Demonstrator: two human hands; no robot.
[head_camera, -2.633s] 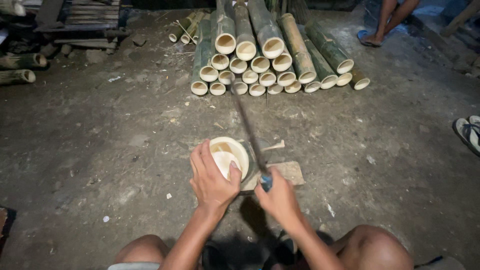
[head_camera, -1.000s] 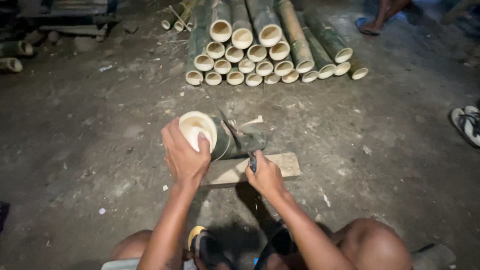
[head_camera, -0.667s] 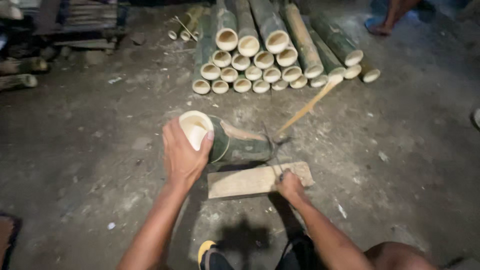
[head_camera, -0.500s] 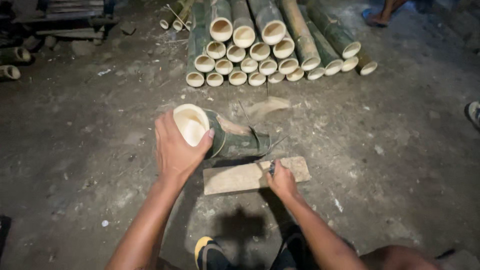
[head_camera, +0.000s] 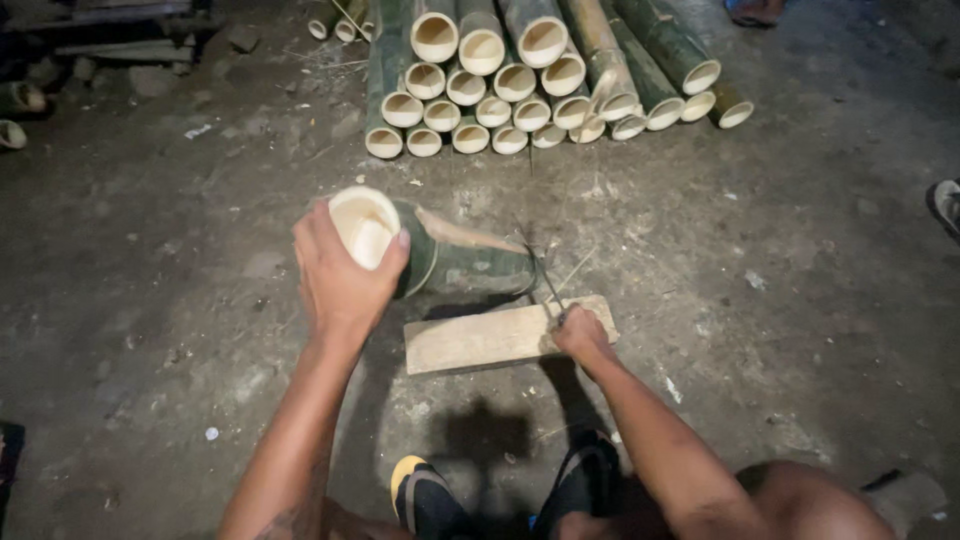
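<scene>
Two bare hands at work. Left hand (head_camera: 342, 272): fingers wrapped over the pale cut end of a short green bamboo section (head_camera: 455, 262), which lies tilted with its far end resting on a flat wooden board (head_camera: 505, 336). Right hand (head_camera: 583, 333): closed round the handle of a thin dark blade (head_camera: 540, 272), fist on the board, blade against the bamboo's far end. Surface: rough, dark packed-earth floor (head_camera: 780, 250), littered with small chips. Beyond: stack of cut bamboo poles (head_camera: 520, 75), hollow pale ends facing the camera. Near edge: two dark sandalled feet (head_camera: 500, 490), one with a yellow toe. Dim room; no labels discernible.
</scene>
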